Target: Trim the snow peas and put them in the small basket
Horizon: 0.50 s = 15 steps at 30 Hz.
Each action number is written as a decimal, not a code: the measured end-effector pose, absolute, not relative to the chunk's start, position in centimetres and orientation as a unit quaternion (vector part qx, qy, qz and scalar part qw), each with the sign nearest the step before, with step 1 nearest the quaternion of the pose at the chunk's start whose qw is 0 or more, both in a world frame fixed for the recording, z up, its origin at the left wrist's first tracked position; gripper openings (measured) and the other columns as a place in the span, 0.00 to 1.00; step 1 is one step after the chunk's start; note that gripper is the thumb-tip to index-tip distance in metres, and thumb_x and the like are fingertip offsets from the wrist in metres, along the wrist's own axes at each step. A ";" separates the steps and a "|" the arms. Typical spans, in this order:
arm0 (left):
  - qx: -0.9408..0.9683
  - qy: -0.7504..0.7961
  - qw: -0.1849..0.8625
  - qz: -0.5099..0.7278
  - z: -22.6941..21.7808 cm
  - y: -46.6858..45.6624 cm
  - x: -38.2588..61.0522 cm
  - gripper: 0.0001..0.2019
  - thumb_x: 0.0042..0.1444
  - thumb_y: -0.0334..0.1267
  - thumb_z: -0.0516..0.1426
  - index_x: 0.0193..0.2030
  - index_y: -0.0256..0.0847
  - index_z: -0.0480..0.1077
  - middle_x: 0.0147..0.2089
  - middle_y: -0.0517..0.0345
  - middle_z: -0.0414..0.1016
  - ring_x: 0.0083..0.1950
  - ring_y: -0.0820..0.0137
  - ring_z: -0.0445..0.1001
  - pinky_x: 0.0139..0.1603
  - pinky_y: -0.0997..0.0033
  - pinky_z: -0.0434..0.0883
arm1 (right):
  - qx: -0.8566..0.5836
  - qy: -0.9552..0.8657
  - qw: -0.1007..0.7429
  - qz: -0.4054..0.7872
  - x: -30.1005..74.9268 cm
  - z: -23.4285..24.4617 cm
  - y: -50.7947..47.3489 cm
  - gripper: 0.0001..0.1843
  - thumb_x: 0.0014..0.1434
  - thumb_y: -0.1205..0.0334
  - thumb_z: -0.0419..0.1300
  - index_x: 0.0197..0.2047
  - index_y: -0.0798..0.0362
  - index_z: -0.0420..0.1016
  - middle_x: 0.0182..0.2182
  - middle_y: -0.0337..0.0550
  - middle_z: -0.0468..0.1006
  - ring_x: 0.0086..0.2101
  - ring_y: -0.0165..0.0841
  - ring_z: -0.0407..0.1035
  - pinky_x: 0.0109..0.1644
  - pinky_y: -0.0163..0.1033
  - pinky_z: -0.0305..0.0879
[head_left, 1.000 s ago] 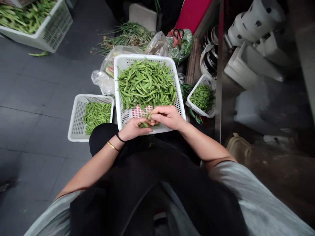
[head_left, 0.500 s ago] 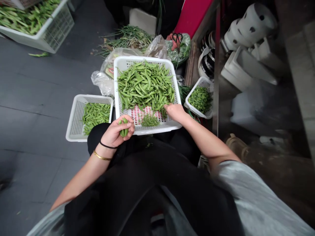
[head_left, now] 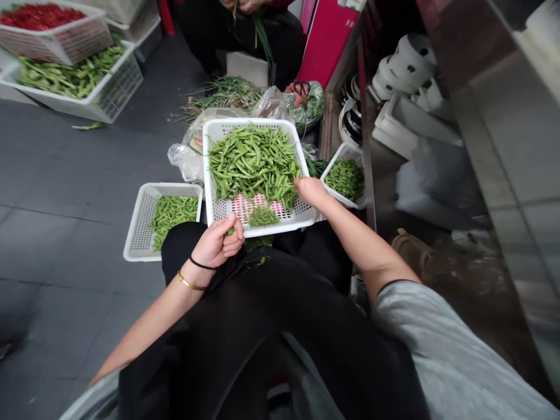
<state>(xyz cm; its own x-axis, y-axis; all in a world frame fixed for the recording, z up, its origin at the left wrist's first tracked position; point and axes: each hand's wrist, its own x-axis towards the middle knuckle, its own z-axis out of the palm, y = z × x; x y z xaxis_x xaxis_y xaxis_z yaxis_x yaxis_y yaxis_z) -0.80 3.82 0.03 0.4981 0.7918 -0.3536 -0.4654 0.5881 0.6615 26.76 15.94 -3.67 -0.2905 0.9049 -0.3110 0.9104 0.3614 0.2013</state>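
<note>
A white plastic basket [head_left: 210, 192] rests over my knees, with a heap of green pea pods [head_left: 256, 160] in it. Near its front wall lies a small pile of trimmed ends [head_left: 263, 216]. My left hand [head_left: 221, 240] is closed around a few pea pods at the basket's front left corner; only a bit of green shows between the fingers. At the right edge of the heap is my right hand [head_left: 310, 191], its fingers curled in beside the pods; whatever they pinch is hidden.
On the floor to the left stands a smaller basket [head_left: 142, 224] with pea pods. A basket of leafy greens [head_left: 345, 178] is at the right. Beyond lie plastic bags [head_left: 188, 162], scissors [head_left: 301, 90] and spring onions [head_left: 236, 90]. A co-worker's hands [head_left: 249, 4] are at the top.
My left hand has closed further over its pea pods, which showed plainly before. My right hand stays at the heap's right edge, fingers curled. The view has tilted up, bringing the co-worker's hands into sight.
</note>
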 end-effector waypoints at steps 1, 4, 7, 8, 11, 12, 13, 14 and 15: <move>0.258 0.330 0.829 0.371 0.1 3.8 -0.6 0.19 0.53 0.48 0.60 0.23 0.32 0.71 0.13 0.69 0.46 0.13 0.82 0.48 0.10 0.84 0.50 | 0.559 0.805 0.197 -0.009 26.5 -4.1 15.8 0.17 0.62 0.71 0.46 0.47 0.63 0.73 0.41 0.60 0.78 0.40 0.40 0.73 0.38 0.36 0.63; 0.269 0.350 0.821 0.363 0.2 3.6 -0.4 0.13 0.51 0.43 0.62 0.29 0.32 0.72 0.15 0.66 0.54 0.14 0.80 0.54 0.12 0.83 0.53 | 0.536 0.816 0.215 -0.020 25.4 -5.5 15.8 0.16 0.58 0.76 0.48 0.42 0.65 0.76 0.39 0.62 0.78 0.41 0.41 0.73 0.40 0.37 0.65; 0.250 0.365 0.824 0.352 0.0 3.5 -0.6 0.10 0.50 0.40 0.63 0.33 0.33 0.72 0.18 0.66 0.57 0.15 0.83 0.52 0.12 0.85 0.49 | 0.507 0.829 0.234 -0.031 24.8 -6.2 16.0 0.16 0.58 0.76 0.48 0.40 0.66 0.77 0.40 0.64 0.78 0.43 0.42 0.73 0.42 0.39 0.66; 0.245 0.368 0.827 0.347 -0.1 3.4 -0.7 0.10 0.50 0.39 0.63 0.33 0.33 0.72 0.17 0.68 0.55 0.14 0.84 0.50 0.12 0.86 0.47 | 0.500 0.832 0.239 -0.033 24.7 -6.3 16.1 0.17 0.58 0.76 0.47 0.40 0.66 0.77 0.40 0.64 0.78 0.44 0.42 0.73 0.43 0.40 0.66; 0.240 0.371 0.827 0.347 -0.5 3.6 -0.6 0.11 0.50 0.40 0.64 0.30 0.32 0.71 0.15 0.72 0.46 0.14 0.85 0.45 0.12 0.86 0.44 | 0.482 0.837 0.257 -0.042 24.8 -6.0 16.2 0.18 0.58 0.76 0.47 0.42 0.67 0.76 0.41 0.64 0.78 0.45 0.43 0.72 0.44 0.43 0.67; 0.239 0.371 0.826 0.351 -0.6 3.7 -0.6 0.11 0.49 0.40 0.64 0.30 0.33 0.71 0.15 0.73 0.45 0.13 0.85 0.44 0.11 0.87 0.44 | 0.478 0.837 0.263 -0.046 24.8 -5.8 16.2 0.18 0.58 0.77 0.46 0.42 0.67 0.76 0.41 0.64 0.78 0.44 0.43 0.72 0.44 0.43 0.67; 0.236 0.372 0.825 0.354 -0.7 3.8 -0.5 0.11 0.49 0.40 0.64 0.29 0.33 0.71 0.15 0.73 0.44 0.13 0.85 0.44 0.11 0.86 0.43 | 0.476 0.836 0.270 -0.049 24.7 -5.5 16.3 0.18 0.58 0.77 0.46 0.42 0.66 0.76 0.42 0.64 0.77 0.44 0.43 0.73 0.44 0.43 0.67; 0.233 0.374 0.825 0.356 -0.8 4.0 -0.4 0.12 0.48 0.41 0.64 0.29 0.33 0.71 0.15 0.73 0.44 0.13 0.85 0.44 0.11 0.86 0.44 | 0.473 0.834 0.279 -0.055 24.6 -5.0 16.3 0.18 0.58 0.76 0.46 0.43 0.67 0.76 0.42 0.65 0.77 0.44 0.43 0.73 0.44 0.43 0.67; 0.228 0.377 0.825 0.355 -0.9 4.1 -0.3 0.12 0.47 0.41 0.65 0.29 0.33 0.71 0.14 0.73 0.45 0.13 0.85 0.44 0.11 0.86 0.44 | 0.473 0.832 0.285 -0.058 24.6 -4.5 16.2 0.18 0.58 0.76 0.46 0.43 0.67 0.76 0.42 0.65 0.77 0.43 0.43 0.73 0.43 0.43 0.67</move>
